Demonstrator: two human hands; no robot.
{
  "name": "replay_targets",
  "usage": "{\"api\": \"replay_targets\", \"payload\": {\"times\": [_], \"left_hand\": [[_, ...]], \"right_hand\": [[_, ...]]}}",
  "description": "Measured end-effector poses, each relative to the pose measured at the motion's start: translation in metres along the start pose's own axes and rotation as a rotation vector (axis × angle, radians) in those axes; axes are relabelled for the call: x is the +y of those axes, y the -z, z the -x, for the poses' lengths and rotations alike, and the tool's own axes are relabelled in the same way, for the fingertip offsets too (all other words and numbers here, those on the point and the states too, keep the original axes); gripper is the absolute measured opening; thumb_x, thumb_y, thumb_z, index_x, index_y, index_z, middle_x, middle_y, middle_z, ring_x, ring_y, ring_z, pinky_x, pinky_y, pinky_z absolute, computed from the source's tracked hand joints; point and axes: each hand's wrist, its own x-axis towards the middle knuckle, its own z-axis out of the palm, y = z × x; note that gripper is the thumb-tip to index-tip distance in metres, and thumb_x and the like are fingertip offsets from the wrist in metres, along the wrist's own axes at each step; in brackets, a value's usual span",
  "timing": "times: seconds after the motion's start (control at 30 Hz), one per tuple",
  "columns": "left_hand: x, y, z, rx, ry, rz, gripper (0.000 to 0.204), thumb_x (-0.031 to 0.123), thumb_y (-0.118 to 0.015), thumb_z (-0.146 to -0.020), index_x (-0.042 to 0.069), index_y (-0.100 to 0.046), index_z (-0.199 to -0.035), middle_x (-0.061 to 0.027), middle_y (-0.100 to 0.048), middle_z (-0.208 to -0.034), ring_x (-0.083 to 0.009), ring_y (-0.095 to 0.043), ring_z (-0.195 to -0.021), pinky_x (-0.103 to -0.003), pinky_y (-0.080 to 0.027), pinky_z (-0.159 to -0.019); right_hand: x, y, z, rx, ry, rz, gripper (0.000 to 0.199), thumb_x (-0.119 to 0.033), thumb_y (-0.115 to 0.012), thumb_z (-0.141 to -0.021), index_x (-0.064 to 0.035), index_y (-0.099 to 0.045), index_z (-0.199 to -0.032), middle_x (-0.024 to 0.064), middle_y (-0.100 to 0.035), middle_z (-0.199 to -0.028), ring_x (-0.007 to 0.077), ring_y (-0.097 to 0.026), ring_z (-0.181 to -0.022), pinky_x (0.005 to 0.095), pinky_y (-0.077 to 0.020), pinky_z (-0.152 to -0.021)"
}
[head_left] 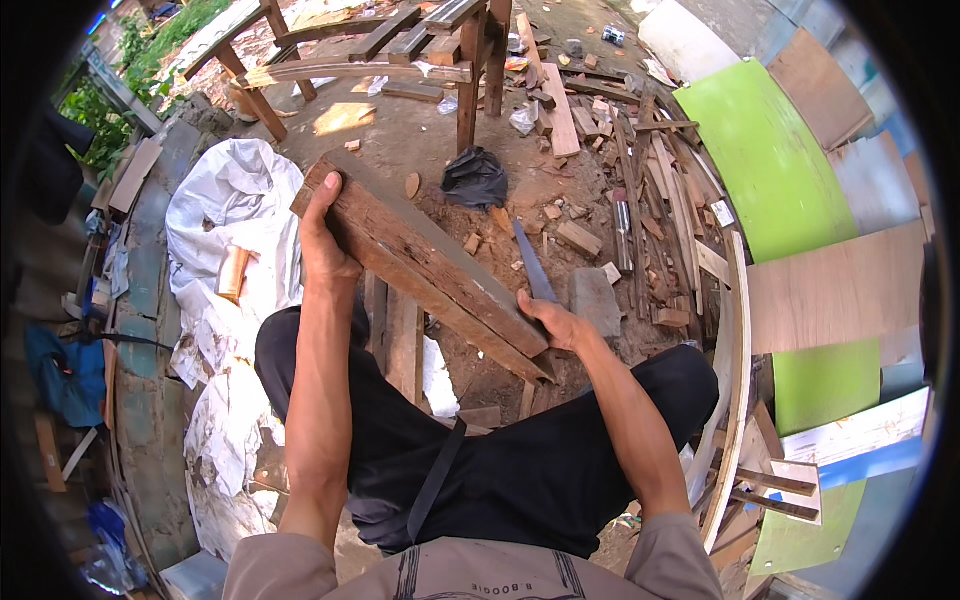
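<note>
The left hand point(322, 240) grips the far end of a weathered plank point(425, 265), fingers curled over its edge. The right hand point(553, 322) closes around the near end, and seems also to hold the handle of a saw point(531, 262), though that grip is partly hidden. The plank slants above the person's black-trousered knees. Behind it lie a black bag point(474, 178), wood offcuts point(578, 238) on the dirt, a white tarp point(225, 200) at left and 1 green board point(770, 160) at right.
</note>
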Motion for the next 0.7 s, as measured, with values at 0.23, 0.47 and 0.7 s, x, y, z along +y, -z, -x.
{"api": "replay_targets", "payload": {"times": [0.23, 0.47, 0.7], "left_hand": [[-0.001, 0.012, -0.010, -0.002, 0.000, 0.046, 0.054, 0.037, -0.066, -0.094, 0.002, -0.055, -0.134, -0.0129, -0.066, -0.123, -0.0283, -0.065, -0.114, -0.042, -0.050, -0.102], [-0.009, 0.019, -0.013, -0.039, 0.029, 0.062, 0.067, 0.051, -0.063, -0.092, 0.007, -0.050, -0.141, -0.0134, -0.060, -0.134, -0.0294, -0.057, -0.125, -0.044, -0.044, -0.109], [-0.029, 0.001, -0.009, 0.047, 0.202, 0.096, 0.069, 0.056, -0.059, -0.093, 0.008, -0.051, -0.141, -0.0136, -0.058, -0.136, -0.0306, -0.053, -0.128, -0.045, -0.038, -0.112]], "right_hand": [[-0.038, -0.030, 0.028, -0.142, 0.047, 0.047, 0.093, -0.068, -0.075, -0.083, 0.0033, -0.057, -0.140, 0.0150, -0.064, -0.131, 0.0230, -0.061, -0.119, 0.0352, -0.0491, -0.101], [-0.043, -0.044, 0.049, 0.016, 0.156, 0.144, 0.094, -0.064, -0.081, -0.079, 0.0044, -0.058, -0.139, 0.0149, -0.067, -0.124, 0.0219, -0.064, -0.113, 0.0333, -0.0498, -0.097], [-0.048, -0.049, 0.061, 0.130, 0.144, 0.159, 0.090, -0.066, -0.080, -0.079, 0.0029, -0.064, -0.134, 0.0164, -0.068, -0.122, 0.0230, -0.065, -0.109, 0.0344, -0.0495, -0.094]]}}
